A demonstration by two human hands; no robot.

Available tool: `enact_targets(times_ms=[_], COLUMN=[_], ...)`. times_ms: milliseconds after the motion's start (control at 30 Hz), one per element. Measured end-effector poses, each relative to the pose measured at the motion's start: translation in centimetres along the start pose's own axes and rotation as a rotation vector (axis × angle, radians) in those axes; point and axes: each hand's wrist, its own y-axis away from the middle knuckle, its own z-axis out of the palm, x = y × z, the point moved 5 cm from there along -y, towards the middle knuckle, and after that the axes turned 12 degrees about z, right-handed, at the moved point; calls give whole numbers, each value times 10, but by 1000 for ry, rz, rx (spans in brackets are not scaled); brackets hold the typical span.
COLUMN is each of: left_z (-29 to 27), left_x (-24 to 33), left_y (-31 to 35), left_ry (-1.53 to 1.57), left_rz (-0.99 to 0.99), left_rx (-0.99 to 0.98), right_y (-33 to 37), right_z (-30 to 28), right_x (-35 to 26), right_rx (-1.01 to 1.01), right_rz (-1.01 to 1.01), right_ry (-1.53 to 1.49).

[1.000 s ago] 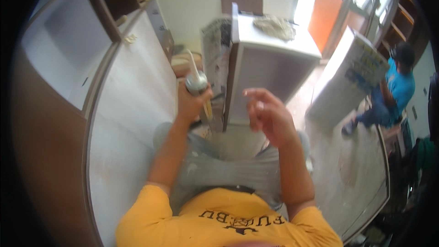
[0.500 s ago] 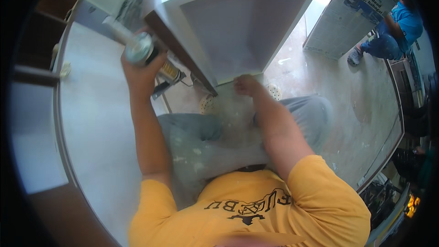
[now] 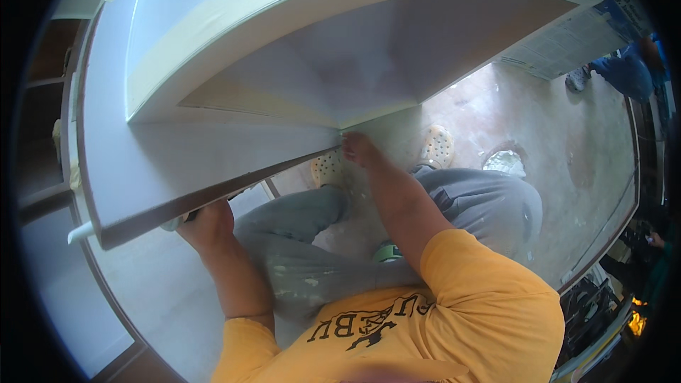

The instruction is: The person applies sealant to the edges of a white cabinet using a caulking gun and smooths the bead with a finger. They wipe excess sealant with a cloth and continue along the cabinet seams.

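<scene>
A white cabinet-like box [image 3: 234,71] fills the upper half, its curved front rim facing up and a side panel with a brown edge [image 3: 220,188] slanting toward me on the left. Below that edge my left hand [image 3: 211,223] is closed around a caulking gun [image 3: 170,225], mostly hidden under the panel. A pale nozzle [image 3: 81,232] pokes out past the panel's left corner. My right hand [image 3: 358,149] touches the box's near inner corner, fingers curled; whether anything is in them cannot be seen.
My knees and perforated clogs [image 3: 438,145] are beside the box, on a stained floor [image 3: 567,170]. A newspaper-covered panel [image 3: 567,46] and another person [image 3: 628,71] are at the upper right. Shelving [image 3: 46,99] lines the left edge; assorted items [image 3: 592,312] lie at the lower right.
The box looks larger and turned, its brown-edged panel now reaching farther left and nearer me. My left hand and the caulking gun have dropped lower, beneath that panel. My right hand shifted slightly left.
</scene>
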Motion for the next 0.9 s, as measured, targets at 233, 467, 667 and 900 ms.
enact_targets(times_ms=[233,467,667,900], left_z=[4,13,20,28], left_x=[6,12,18,18], left_y=[1,7,8,4], left_ry=[117,-73,-211,-240], left_rz=[49,86,120,115], left_rx=[-183,-145,-164,-179], right_y=[-4,8,22,36], right_z=[13,21,25,26], right_x=[-7,-9,-14,-13], right_rx=[36,67,119,40], right_rz=[16,66,142,148], right_ry=[123,93,5,0])
